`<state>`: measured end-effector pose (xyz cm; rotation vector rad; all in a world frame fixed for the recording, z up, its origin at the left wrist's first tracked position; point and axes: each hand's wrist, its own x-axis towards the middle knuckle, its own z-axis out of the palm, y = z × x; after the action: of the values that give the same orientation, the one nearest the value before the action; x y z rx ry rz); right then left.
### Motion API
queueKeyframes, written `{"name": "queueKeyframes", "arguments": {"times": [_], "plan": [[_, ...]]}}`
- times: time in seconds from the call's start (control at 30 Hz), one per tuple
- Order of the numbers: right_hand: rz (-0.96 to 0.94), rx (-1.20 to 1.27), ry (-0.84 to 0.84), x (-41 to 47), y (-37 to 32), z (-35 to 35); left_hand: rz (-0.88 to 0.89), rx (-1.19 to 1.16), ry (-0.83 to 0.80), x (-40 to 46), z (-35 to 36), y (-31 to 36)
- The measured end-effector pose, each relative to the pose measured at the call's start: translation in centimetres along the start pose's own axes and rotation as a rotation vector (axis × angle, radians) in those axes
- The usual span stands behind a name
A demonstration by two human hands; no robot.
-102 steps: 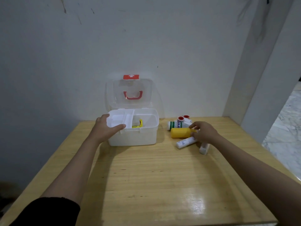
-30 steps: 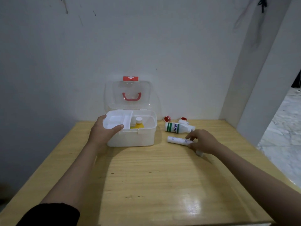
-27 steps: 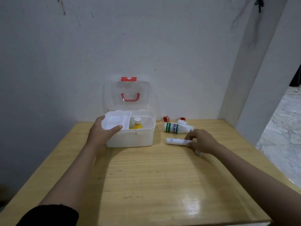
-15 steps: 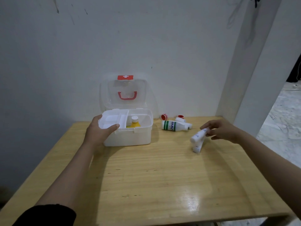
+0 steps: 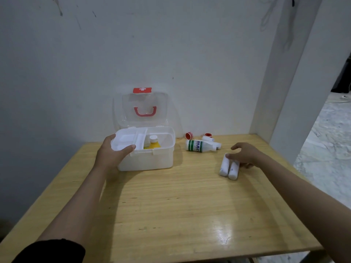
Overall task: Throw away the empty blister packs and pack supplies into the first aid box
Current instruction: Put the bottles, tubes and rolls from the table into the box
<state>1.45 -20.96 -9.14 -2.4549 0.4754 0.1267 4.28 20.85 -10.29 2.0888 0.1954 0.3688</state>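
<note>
The white first aid box point(image 5: 146, 162) stands open at the back of the table, its clear lid point(image 5: 143, 109) upright against the wall. A yellow bottle point(image 5: 152, 144) stands inside, beside the white inner tray point(image 5: 126, 141). My left hand point(image 5: 111, 155) grips the tray and box at the left front corner. Two white tubes point(image 5: 228, 167) lie side by side to the right of the box. My right hand point(image 5: 245, 154) is closed over their far ends, thumb on the left tube. No blister packs are visible.
A green-and-white bottle point(image 5: 197, 146) lies on its side behind the tubes. Small white containers with red caps point(image 5: 189, 135) point(image 5: 208, 135) lie by the wall. A white pillar point(image 5: 281, 92) borders the wooden table point(image 5: 171, 215) at the right; the floor point(image 5: 326, 149) lies beyond.
The yellow bottle went from the table into the box. My right hand then lifted one white tube, moved it right and set it beside the second one. The left hand stayed on the box.
</note>
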Motion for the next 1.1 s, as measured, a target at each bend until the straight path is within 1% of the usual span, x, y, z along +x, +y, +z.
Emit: {"name": "queueKeyframes", "arguments": {"times": [0.13, 0.2, 0.33, 0.43, 0.57, 0.7, 0.77, 0.87, 1.1], "plan": [[0.064, -0.02, -0.085, 0.0, -1.8, 0.4, 0.001, -0.011, 0.002, -0.1, 0.0, 0.0], [0.096, 0.011, -0.107, 0.2, -2.3, 0.6, 0.005, -0.024, 0.008, -0.1, 0.1, 0.0], [0.152, 0.191, -0.152, 0.2, -2.8, 0.3, 0.015, -0.041, 0.017, -0.3, 0.1, 0.0], [0.136, 0.292, -0.131, -0.2, -3.8, -0.4, 0.022, -0.057, 0.018, -0.4, 0.1, -0.1], [0.073, 0.211, -0.059, -0.6, -5.6, -1.0, 0.032, -0.079, 0.019, -0.4, 0.1, -0.2], [0.082, 0.161, -0.11, -1.2, -6.9, 0.4, 0.032, -0.072, 0.015, -0.4, 0.1, -0.3], [0.101, 0.137, -0.124, -1.2, -7.2, 1.7, 0.029, -0.069, 0.011, -0.3, 0.0, -0.3], [0.136, 0.087, -0.093, -0.6, -7.6, 3.2, 0.024, -0.064, 0.007, -0.3, 0.0, -0.4], [0.235, 0.097, -0.072, 0.4, -7.0, 3.5, 0.017, -0.057, 0.005, -0.2, 0.0, -0.5]]}}
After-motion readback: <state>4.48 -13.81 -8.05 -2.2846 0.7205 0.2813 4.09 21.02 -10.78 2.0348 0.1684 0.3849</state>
